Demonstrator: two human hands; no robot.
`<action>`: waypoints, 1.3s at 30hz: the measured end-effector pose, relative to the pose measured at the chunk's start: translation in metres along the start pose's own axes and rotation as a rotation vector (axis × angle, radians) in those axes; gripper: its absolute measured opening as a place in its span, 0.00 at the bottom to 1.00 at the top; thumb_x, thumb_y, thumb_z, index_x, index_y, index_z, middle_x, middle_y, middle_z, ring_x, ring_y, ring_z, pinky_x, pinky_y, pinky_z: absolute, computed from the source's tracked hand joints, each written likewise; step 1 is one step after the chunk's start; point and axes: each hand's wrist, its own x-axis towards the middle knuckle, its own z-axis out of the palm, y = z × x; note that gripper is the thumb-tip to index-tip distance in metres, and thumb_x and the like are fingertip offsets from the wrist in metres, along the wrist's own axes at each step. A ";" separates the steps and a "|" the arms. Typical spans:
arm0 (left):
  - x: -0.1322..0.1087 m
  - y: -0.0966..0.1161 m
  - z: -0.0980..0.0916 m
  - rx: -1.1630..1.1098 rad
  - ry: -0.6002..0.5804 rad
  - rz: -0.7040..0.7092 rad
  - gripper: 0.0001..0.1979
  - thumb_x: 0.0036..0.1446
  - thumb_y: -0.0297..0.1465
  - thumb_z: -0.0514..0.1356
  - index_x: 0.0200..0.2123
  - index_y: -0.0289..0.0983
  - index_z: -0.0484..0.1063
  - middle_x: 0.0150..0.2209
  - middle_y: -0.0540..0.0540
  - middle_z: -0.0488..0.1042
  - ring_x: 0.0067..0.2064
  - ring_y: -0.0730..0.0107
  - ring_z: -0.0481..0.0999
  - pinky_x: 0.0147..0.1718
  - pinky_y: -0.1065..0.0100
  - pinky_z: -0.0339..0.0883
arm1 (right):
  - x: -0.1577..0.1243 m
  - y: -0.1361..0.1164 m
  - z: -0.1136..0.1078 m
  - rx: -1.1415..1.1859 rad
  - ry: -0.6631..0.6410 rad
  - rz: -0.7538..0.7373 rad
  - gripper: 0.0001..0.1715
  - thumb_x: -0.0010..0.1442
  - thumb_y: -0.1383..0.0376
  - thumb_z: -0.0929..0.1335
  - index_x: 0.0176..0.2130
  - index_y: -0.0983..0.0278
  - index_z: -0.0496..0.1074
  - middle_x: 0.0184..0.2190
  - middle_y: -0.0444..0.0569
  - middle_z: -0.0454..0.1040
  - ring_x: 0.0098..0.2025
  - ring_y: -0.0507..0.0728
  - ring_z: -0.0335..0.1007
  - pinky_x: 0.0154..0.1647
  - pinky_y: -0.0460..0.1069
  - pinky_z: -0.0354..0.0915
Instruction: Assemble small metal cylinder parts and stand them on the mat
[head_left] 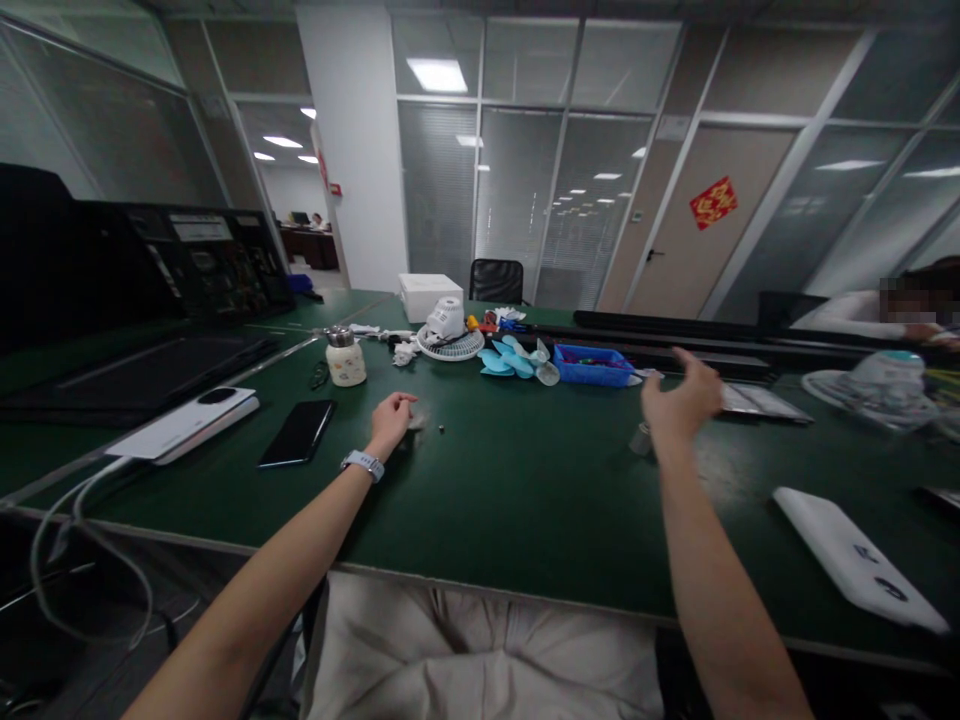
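Observation:
My left hand, with a pale watch on its wrist, is low over the green table. Its fingers are curled together, and a pale blurred thing shows just beside the fingertips; its kind is unclear. A tiny dark metallic piece lies to the right of it. My right hand is raised over the table with thumb and index finger spread apart, nothing visible between them. A small grey cylinder stands on the table close to that hand's left side.
Behind the hands are a blue tray of small parts, light blue fan blades, a white fan grille and a cream jar. A phone lies left, a white device right. Another person sits far right.

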 end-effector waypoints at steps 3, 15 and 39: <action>-0.001 0.000 0.000 0.004 0.002 0.006 0.17 0.52 0.29 0.50 0.38 0.37 0.77 0.26 0.48 0.75 0.29 0.67 0.72 0.27 0.70 0.59 | -0.052 -0.079 0.029 0.457 -0.448 -0.318 0.24 0.61 0.54 0.64 0.53 0.61 0.71 0.38 0.53 0.75 0.37 0.57 0.71 0.39 0.51 0.65; -0.001 -0.002 -0.001 0.032 -0.024 0.037 0.16 0.53 0.30 0.49 0.36 0.38 0.77 0.23 0.50 0.72 0.27 0.66 0.71 0.26 0.70 0.59 | -0.144 -0.191 0.093 0.502 -0.842 -0.444 0.16 0.55 0.47 0.69 0.38 0.52 0.80 0.28 0.44 0.74 0.31 0.53 0.70 0.34 0.47 0.63; -0.001 -0.004 0.002 0.097 -0.059 0.053 0.17 0.53 0.32 0.50 0.38 0.38 0.78 0.26 0.49 0.75 0.27 0.68 0.70 0.28 0.71 0.59 | -0.004 0.123 0.027 0.002 -0.207 0.328 0.18 0.58 0.56 0.67 0.41 0.63 0.79 0.36 0.55 0.78 0.33 0.60 0.70 0.33 0.51 0.61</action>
